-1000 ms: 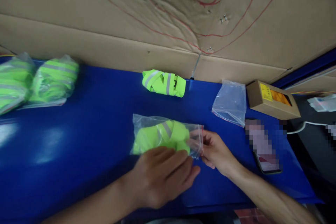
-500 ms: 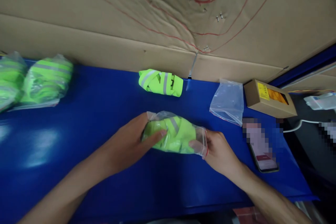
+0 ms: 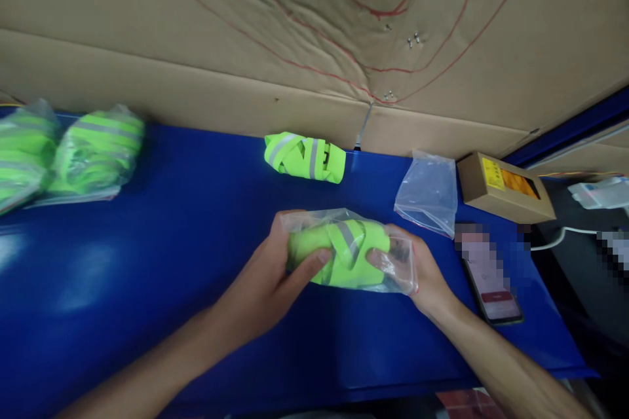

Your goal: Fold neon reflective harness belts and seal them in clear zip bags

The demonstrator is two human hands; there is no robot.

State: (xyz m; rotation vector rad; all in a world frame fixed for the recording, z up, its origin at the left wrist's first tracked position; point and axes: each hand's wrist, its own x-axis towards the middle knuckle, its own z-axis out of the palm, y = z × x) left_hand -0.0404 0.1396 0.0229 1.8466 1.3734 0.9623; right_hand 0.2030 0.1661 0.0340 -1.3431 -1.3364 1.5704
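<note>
Between both hands is a clear zip bag (image 3: 400, 262) holding a rolled neon-yellow reflective strap (image 3: 354, 255) with grey stripes. My left hand (image 3: 275, 268) grips the bag's left end from outside, thumb across its front. At the other end, my right hand (image 3: 422, 268) reaches inside through the red-edged mouth; its thumb shows through the plastic, pressed on the strap. The fingers behind the roll are hidden. Farther back, an unbagged rolled reflective strap (image 3: 304, 157) with a black buckle lies on the blue table (image 3: 196, 190).
Two bagged neon-yellow rolls (image 3: 98, 150) sit at the far left. On the right are a flat, clear zip bag (image 3: 427, 190), a cardboard box (image 3: 506, 186) and a phone (image 3: 491, 281). A cardboard wall (image 3: 196, 91) closes off the table's back.
My left hand came round from in front of the bag to grip its left end. My right hand's thumb has moved deeper inside, and the bagged roll has shifted right.
</note>
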